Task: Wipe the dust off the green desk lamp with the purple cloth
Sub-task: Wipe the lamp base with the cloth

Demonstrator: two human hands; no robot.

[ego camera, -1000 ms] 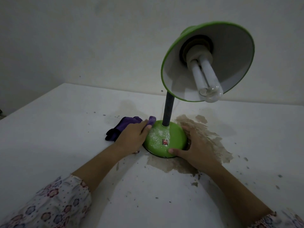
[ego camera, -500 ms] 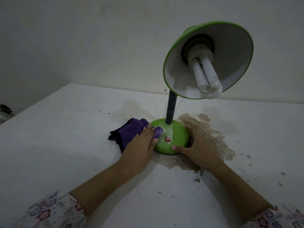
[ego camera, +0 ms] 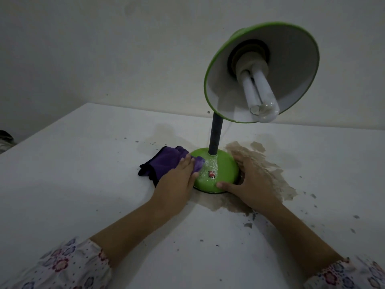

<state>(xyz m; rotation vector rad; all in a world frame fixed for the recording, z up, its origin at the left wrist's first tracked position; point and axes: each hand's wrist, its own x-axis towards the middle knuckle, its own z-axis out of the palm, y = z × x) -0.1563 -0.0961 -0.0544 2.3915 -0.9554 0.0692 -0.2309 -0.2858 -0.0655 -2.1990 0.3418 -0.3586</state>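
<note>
The green desk lamp stands on the white table, its round base (ego camera: 224, 170) speckled with white dust around a small red switch. A dark neck (ego camera: 215, 134) rises to the green shade (ego camera: 260, 71), which tilts toward me with a white bulb inside. My left hand (ego camera: 177, 182) lies flat with straight fingers on the purple cloth (ego camera: 164, 163) and presses it against the left side of the base. My right hand (ego camera: 250, 182) rests on the table, fingers spread round the right side of the base, thumb touching its front edge.
A brown stain (ego camera: 268, 174) spreads over the white table (ego camera: 83, 184) to the right of and in front of the lamp. Dark flecks dot the surface at right. A pale wall (ego camera: 125, 59) stands close behind. The table's left edge runs diagonally.
My left hand has slid the purple cloth from beside the base up onto its left side, and the cloth lies more spread out. My right hand stays at the base.
</note>
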